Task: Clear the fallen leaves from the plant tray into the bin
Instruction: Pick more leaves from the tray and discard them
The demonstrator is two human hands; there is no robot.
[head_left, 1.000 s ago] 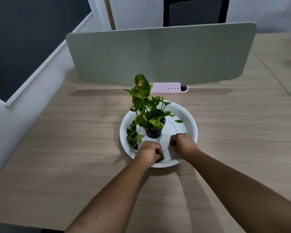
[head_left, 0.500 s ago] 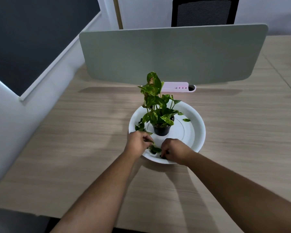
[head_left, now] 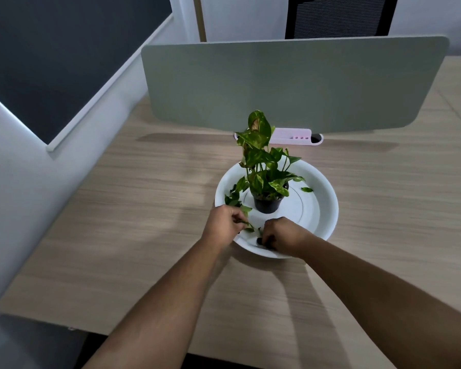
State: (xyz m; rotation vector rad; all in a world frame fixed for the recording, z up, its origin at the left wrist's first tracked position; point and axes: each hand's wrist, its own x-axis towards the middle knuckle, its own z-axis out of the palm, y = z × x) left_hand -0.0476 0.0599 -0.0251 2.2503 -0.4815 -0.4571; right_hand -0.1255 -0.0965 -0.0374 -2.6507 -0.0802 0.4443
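Observation:
A round white plant tray [head_left: 322, 209] sits on the wooden desk with a small black pot [head_left: 267, 205] of a green leafy plant [head_left: 261, 166] in its middle. Loose fallen leaves [head_left: 232, 199] lie at the tray's left side, and a single leaf [head_left: 306, 189] lies to the right of the pot. My left hand [head_left: 222, 226] is at the tray's near left rim, fingers pinched on green leaves [head_left: 246, 225]. My right hand [head_left: 284, 234] rests closed on the tray's near edge over something dark; what it grips is hidden. No bin is in view.
A grey-green desk divider [head_left: 290, 83] stands behind the tray, with a pink pen holder [head_left: 294, 137] at its foot. A black chair back [head_left: 341, 17] shows beyond. The desk's left edge meets a white wall [head_left: 37, 195]; its near edge runs along the bottom.
My left hand has moved from the tray's near rim to its left side and pinched leaves. My right hand has slid left along the near rim. The view has shifted, so the tray appears further right.

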